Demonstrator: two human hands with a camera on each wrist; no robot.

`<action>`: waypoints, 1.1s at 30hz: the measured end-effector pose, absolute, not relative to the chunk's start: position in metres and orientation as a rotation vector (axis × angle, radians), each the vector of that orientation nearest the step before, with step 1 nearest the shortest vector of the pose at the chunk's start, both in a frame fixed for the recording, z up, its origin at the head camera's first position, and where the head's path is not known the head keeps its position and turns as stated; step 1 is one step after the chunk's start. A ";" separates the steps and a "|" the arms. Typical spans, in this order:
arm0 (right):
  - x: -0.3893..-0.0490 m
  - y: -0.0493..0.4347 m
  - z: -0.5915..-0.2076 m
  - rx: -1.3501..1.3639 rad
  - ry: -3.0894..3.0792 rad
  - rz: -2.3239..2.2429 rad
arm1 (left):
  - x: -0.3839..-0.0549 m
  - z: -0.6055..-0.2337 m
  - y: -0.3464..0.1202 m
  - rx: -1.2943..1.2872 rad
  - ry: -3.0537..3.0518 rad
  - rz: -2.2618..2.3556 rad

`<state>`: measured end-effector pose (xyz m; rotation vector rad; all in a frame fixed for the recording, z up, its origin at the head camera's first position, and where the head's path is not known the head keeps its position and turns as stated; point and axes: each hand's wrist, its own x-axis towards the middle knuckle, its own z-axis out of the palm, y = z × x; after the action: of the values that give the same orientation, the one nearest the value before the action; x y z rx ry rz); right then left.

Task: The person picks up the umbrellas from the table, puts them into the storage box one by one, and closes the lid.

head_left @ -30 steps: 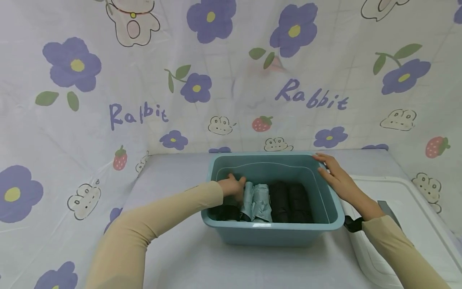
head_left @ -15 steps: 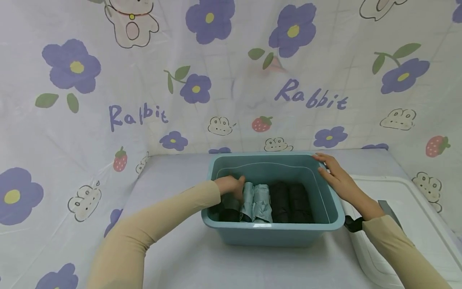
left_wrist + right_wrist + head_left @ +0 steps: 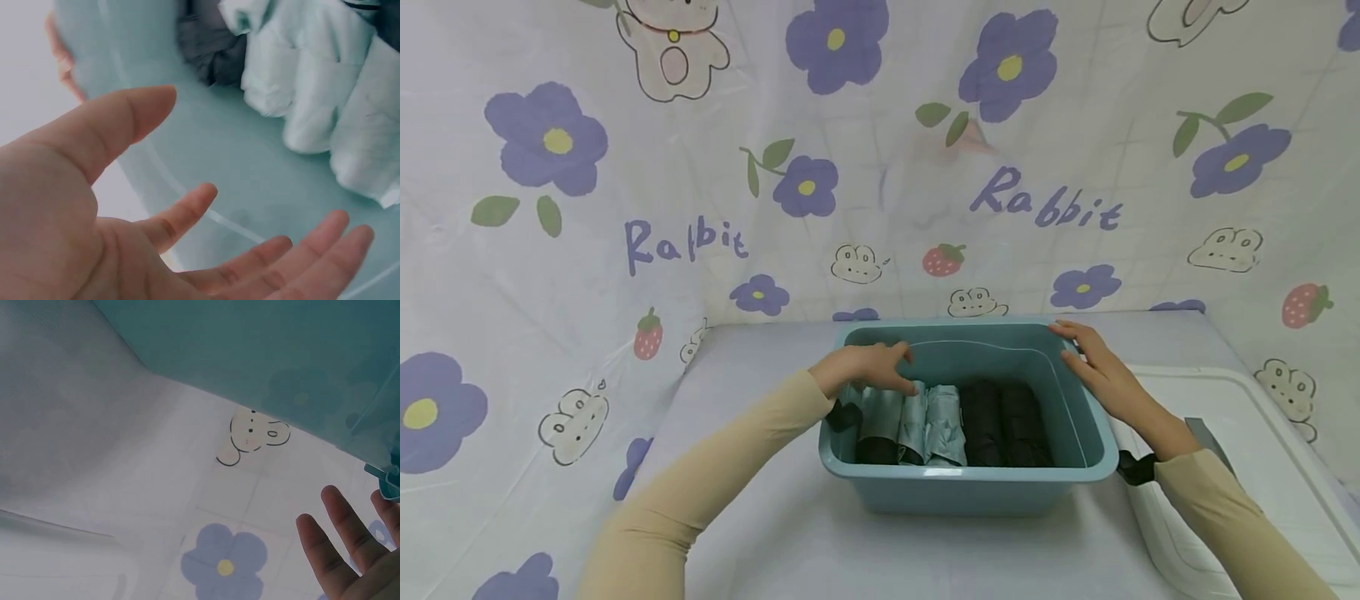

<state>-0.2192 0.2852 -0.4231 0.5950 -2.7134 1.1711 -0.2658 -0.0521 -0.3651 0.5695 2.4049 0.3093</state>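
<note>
A blue-green plastic bin (image 3: 955, 493) stands on the table with a row of rolled fabric bundles inside. Toward its left lie pale blue-grey rolls (image 3: 945, 421), the leftmost roll (image 3: 880, 410) with a black near end; black rolls (image 3: 1026, 423) lie to their right. Over the bin's left part hovers my left hand (image 3: 867, 367), fingers spread and holding nothing. The left wrist view shows that hand (image 3: 59, 206) apart from the pale rolls (image 3: 312, 94). My right hand (image 3: 1103, 377) rests on the right rim near the far corner, its fingers (image 3: 322, 550) extended in the right wrist view.
A white lid (image 3: 1247, 475) lies on the table right of the bin, with a grey piece (image 3: 1208, 440) on it. The patterned curtain (image 3: 880, 167) hangs behind and on both sides. Pale tabletop (image 3: 760, 517) surrounds the bin.
My left hand has risen from the bin's left end and moved slightly left, uncovering the leftmost roll with the black end. The right hand stays on the rim.
</note>
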 end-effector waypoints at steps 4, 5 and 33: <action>-0.219 0.285 -0.424 0.597 -2.712 1.158 | -0.267 -0.356 -0.065 0.699 2.421 0.407; -0.219 0.285 -0.424 0.596 -2.712 1.154 | -0.267 -0.354 -0.068 0.727 2.431 0.431; -0.219 0.284 -0.425 0.574 -2.696 1.195 | -0.247 -0.406 -0.149 0.901 2.874 0.937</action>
<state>-0.2186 0.2840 -0.4250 0.5738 -2.6963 1.1945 -0.2469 -0.1487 -0.4058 0.9007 2.8742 0.9367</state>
